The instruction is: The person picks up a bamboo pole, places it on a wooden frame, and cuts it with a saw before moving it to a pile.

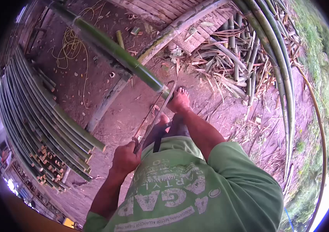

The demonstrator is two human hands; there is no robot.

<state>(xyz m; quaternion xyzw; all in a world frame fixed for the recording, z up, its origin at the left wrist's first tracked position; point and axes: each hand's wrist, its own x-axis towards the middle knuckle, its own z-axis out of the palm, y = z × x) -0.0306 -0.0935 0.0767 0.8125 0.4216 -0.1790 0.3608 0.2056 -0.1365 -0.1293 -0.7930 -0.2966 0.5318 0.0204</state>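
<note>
My left hand (126, 157) is closed round the handle of a bow saw (148, 129), low and close to my shirt. The saw's narrow frame slants up to the near end of a long green bamboo pole (122, 56) and crosses it there. My right hand (178, 103) grips that end of the pole, just past the saw; its fingers are partly hidden. From my hand the pole runs to the upper left, over a wooden support beam (108, 100). My bare feet (163, 117) are on the dirt below.
A large stack of cut bamboo poles (44, 112) lies at the left. Bamboo offcuts and shavings (226, 62) are heaped at the upper right, beside long bent poles (278, 54). Tangled yellow cord (71, 46) lies on the ground at the upper left.
</note>
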